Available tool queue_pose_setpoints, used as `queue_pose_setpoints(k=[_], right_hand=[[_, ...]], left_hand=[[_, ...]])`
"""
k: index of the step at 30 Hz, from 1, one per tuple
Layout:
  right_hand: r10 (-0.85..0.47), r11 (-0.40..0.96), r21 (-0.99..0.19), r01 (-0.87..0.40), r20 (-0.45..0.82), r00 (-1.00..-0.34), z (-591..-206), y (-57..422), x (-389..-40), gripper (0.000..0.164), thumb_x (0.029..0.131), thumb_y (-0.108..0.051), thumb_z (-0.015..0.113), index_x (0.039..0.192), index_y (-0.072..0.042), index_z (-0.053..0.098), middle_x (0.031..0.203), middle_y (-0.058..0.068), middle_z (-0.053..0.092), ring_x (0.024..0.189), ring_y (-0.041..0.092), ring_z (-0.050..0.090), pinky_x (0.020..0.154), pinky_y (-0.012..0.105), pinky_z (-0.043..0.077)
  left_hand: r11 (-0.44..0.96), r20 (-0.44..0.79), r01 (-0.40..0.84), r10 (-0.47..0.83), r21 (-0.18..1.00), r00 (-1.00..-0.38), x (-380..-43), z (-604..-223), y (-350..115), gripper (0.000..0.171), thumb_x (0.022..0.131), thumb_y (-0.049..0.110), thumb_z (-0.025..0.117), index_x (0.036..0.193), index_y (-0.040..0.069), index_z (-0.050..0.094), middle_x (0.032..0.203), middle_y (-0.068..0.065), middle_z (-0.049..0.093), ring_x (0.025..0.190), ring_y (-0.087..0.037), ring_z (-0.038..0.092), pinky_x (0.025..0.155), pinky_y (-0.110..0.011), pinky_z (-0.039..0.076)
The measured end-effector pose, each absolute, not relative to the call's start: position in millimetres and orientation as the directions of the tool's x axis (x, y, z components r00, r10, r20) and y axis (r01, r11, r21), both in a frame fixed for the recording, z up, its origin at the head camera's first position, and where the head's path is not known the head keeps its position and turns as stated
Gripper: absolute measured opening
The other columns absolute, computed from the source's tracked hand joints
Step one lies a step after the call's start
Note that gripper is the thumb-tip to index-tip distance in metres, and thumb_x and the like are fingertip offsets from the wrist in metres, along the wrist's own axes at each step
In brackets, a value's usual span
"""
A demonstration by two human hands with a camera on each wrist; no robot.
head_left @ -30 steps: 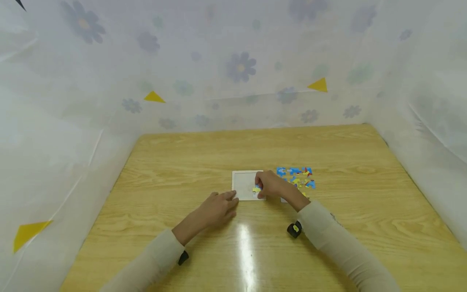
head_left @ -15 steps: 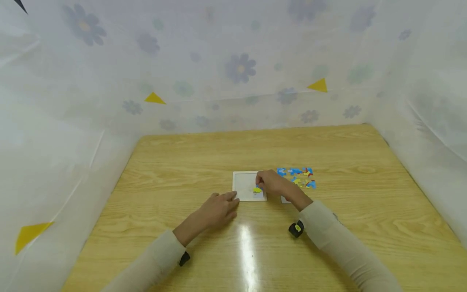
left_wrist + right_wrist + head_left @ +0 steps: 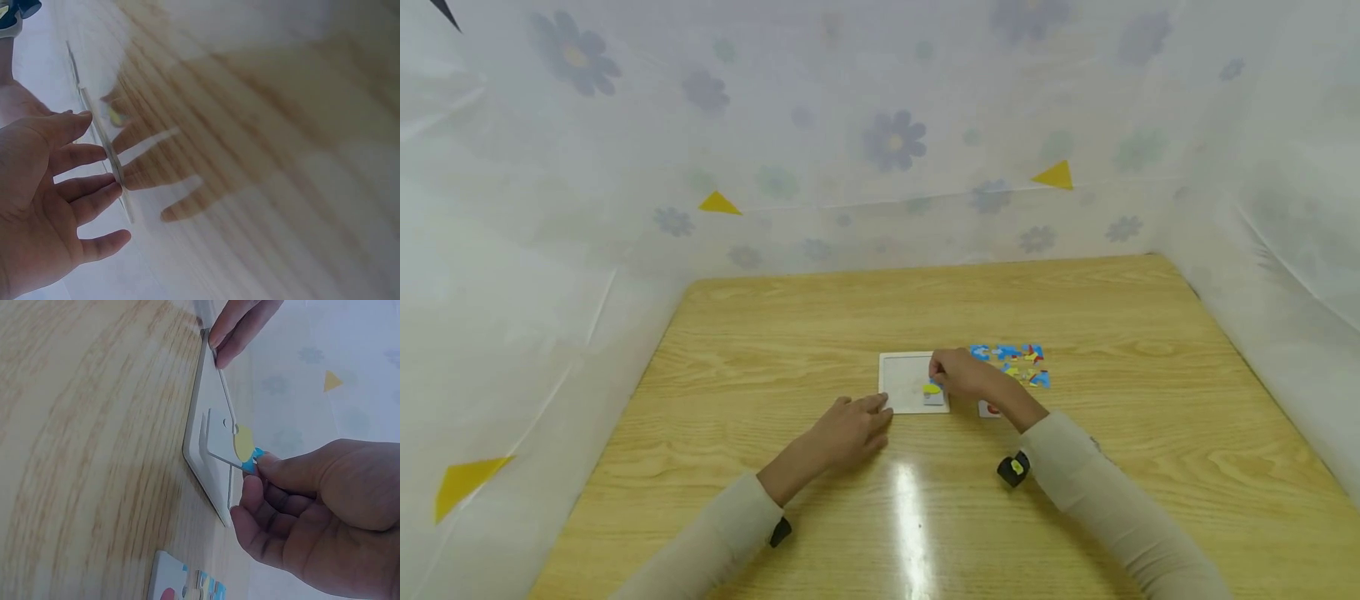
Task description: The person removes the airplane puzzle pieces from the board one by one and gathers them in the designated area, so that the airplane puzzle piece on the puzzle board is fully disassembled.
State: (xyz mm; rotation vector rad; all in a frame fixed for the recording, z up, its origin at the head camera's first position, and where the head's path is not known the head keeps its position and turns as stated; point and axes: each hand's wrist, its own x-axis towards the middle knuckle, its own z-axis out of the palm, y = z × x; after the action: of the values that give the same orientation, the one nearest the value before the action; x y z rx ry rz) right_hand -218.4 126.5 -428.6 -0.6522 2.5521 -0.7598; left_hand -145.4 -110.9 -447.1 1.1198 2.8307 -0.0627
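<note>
A jigsaw piece (image 3: 220,439) in white, yellow and blue is pinched between the thumb and fingers of my right hand (image 3: 967,375). It tilts over the near right corner of a shallow white puzzle tray (image 3: 898,379); one edge is close to the tray floor, though contact is unclear. My left hand (image 3: 848,429) lies at the tray's near left corner, its extended fingers touching the rim, as the left wrist view also shows. In the right wrist view, the left hand's fingertips (image 3: 224,345) rest on the far end of the tray edge.
Several loose blue, yellow and red jigsaw pieces (image 3: 1006,352) lie in rows right of the tray, partly hidden by my right hand and forearm. A white piece with red (image 3: 989,409) is nearest me. The wooden table (image 3: 790,333) meets a flower-patterned curtain (image 3: 895,233) at the back.
The jigsaw piece has turned slightly in my right hand, showing more of its white part over the tray corner. My right hand has shifted slightly right; the left stays on the rim.
</note>
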Motion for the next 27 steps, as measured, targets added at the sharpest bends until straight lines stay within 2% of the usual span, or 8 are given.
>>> queue_pose_setpoints(k=[18,27], right_hand=[[-0.585,0.71,-0.602,-0.365,-0.216,-0.782,-422.6,149.3,-217.4,0.013,0.099,-0.007,0.047,0.092,-0.001,0.056,0.083,0.01,0.06,0.063,0.012,0.046,0.062,0.024,0.041],[-0.571,0.72,-0.608,-0.335,-0.246,-0.783,-416.7,160.5,-215.4,0.013,0.099,-0.006,0.046,0.091,-0.002,0.055,0.083,0.008,0.056,0.069,0.014,0.047,0.065,0.027,0.041]], left_hand=[[0.724,-0.109,0.689,0.686,0.005,-0.72,-146.2,-445.1,-111.7,0.045,0.096,0.036,0.053,0.133,0.011,0.055,0.143,-0.01,0.048,0.13,-0.022,0.049,0.098,-0.047,0.046],[0.723,-0.104,0.691,0.687,-0.001,-0.719,-146.0,-446.7,-112.3,0.044,0.097,0.036,0.053,0.133,0.012,0.056,0.143,-0.01,0.049,0.13,-0.022,0.049,0.097,-0.046,0.047]])
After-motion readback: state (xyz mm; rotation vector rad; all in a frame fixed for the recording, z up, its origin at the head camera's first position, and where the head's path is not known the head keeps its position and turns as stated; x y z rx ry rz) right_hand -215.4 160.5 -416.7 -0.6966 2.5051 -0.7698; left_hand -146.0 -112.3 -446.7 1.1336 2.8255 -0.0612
